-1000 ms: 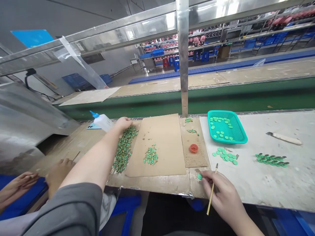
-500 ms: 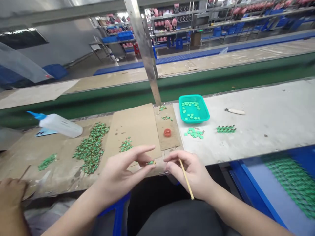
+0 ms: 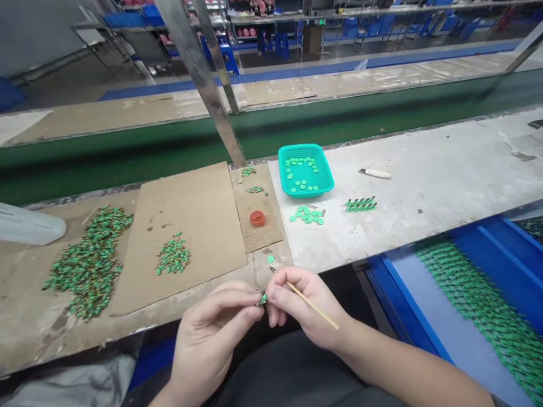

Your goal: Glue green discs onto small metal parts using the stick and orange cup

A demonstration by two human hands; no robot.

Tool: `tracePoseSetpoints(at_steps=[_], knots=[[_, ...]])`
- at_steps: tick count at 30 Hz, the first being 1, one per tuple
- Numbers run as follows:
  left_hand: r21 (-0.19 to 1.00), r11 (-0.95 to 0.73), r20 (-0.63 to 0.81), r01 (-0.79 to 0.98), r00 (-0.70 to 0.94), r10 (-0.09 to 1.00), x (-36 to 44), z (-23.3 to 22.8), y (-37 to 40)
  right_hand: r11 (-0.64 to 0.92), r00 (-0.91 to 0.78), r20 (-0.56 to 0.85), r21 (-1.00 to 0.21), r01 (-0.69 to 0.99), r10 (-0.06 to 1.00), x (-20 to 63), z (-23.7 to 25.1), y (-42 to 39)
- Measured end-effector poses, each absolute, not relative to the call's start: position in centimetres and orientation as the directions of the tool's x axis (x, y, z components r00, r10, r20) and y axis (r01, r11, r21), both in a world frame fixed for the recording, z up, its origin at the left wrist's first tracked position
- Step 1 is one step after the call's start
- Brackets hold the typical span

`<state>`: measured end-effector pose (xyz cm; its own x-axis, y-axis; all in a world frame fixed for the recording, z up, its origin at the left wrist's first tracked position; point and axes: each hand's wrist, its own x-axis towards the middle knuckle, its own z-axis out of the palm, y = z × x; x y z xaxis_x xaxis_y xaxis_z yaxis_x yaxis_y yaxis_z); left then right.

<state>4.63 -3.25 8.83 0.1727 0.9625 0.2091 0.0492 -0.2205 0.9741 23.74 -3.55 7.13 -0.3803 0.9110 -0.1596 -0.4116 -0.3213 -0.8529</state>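
My left hand (image 3: 214, 330) is closed, its thumb and forefinger pinching a small green and gold figure (image 3: 263, 299). My right hand (image 3: 307, 305) meets it there, fingertips against the same small piece, while a thin yellow stick (image 3: 316, 308) is held across its fingers. A dark tip pokes out beyond the right forefinger; I cannot make out whether it belongs to the stick. Just beyond my fingers, one green disc (image 3: 270, 259) lies near the table's edge. A pile of similar small green pieces (image 3: 173, 254) is on the cardboard sheet (image 3: 199, 209) to the left.
A larger heap of green pieces (image 3: 91, 263) and a white bottle (image 3: 29, 223) are at left. Ahead are a red cap (image 3: 257, 218), a turquoise basket (image 3: 306, 194), loose green discs (image 3: 307, 215), a row of green pieces (image 3: 361, 205) and a white-handled knife (image 3: 377, 173). Blue trays (image 3: 407, 294) stand at right.
My hands have come together, and the right fingertips now touch the small green piece. The view has swung right, and the other person's hand at the left has left the picture.
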Motion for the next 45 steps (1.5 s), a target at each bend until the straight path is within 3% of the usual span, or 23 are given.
tracePoseSetpoints(at_steps=[4, 7, 9, 11, 15, 21, 31, 40, 45], knots=[[0.996, -0.073, 0.078, -0.046, 0.110, 0.991, 4.3, 6.8, -3.6, -0.307, -0.379, -0.204, -0.922, -0.237, 0.903, 25.3, 6.3, -4.1], [0.989, -0.055, 0.057, 0.136, -0.006, 0.998, 3.1, 5.7, -2.1, 0.054, -0.313, 0.004, -0.987, 0.150, 0.950, 28.2, 6.3, -3.2], [0.970, -0.030, 0.042, 0.242, -0.047, 0.998, 2.7, 5.0, -0.7, 0.254, -0.315, 0.142, -0.902, 0.350, 0.938, 30.0, 6.3, -2.1], [0.959, 0.010, 0.003, 0.282, -0.044, 0.999, 3.0, 4.3, 0.5, 0.345, -0.317, 0.219, -0.837, 0.425, 0.923, 31.1, 6.2, -0.8], [0.945, 0.056, -0.053, 0.321, -0.017, 0.998, 4.4, 3.1, 1.7, 0.482, -0.268, 0.402, -0.766, 0.424, 0.875, 31.0, 5.6, 1.2], [0.906, 0.026, -0.005, 0.423, -0.052, 0.999, 5.3, 2.0, 1.5, 0.519, -0.183, 0.487, -0.776, 0.358, 0.854, 30.2, 3.7, 3.1], [0.869, -0.024, 0.072, 0.494, -0.078, 0.994, 5.6, 1.4, 1.0, 0.423, -0.266, 0.337, -0.804, 0.419, 0.903, 31.8, 3.8, 4.2], [0.848, -0.017, 0.061, 0.530, -0.065, 0.996, 5.8, 1.6, 1.0, 0.369, -0.242, 0.289, -0.824, 0.429, 0.926, 32.1, 3.6, 4.1], [0.844, -0.052, 0.092, 0.533, -0.048, 0.995, 5.9, 1.6, 1.0, 0.417, -0.278, 0.321, -0.794, 0.441, 0.905, 32.3, 4.0, 3.7]])
